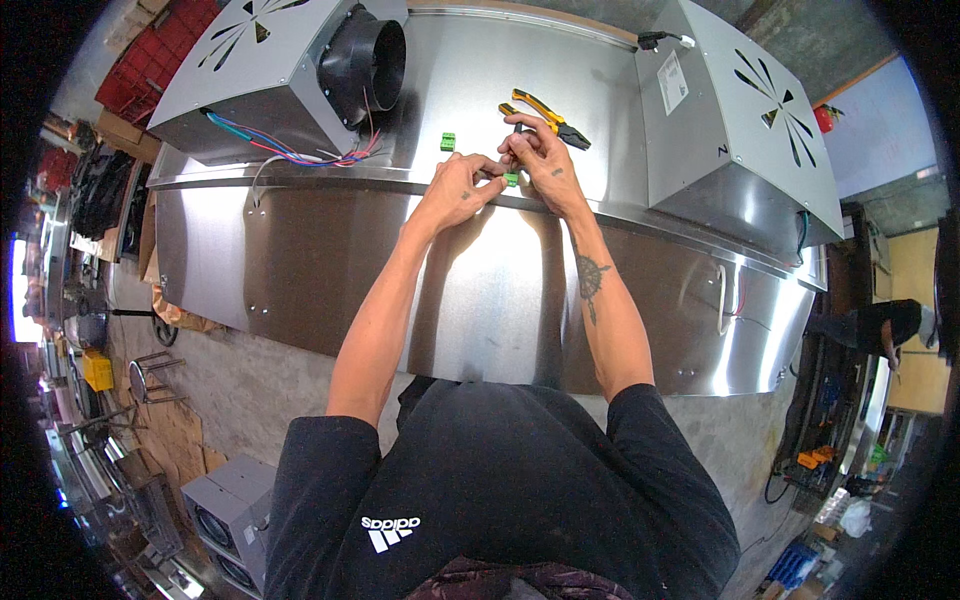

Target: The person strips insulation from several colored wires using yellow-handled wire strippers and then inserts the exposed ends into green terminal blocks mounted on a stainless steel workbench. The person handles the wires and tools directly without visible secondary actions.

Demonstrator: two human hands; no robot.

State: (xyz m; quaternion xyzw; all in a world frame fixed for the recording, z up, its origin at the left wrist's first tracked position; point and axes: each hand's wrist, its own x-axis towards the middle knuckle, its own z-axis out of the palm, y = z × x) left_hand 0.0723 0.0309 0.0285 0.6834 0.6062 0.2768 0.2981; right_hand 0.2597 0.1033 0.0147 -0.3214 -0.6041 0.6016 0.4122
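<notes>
Looking at shiny metal bench (480,60). Carries grey box (262,82) with black ring (372,66) between 10 and 11 o'clock, second grey box (735,130) at 2, yellow-and-black pliers (562,127) at 1, small green block (448,142) near 12.

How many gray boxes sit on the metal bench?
2: left box with a black duct; right box, right of the pliers. Anything behind them could be hidden.

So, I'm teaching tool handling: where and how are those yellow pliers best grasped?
Probably by the spread handles, from above and the left: the pliers lie on the metal surface, black head pointing right, and the right hand crowds the near side.
</notes>
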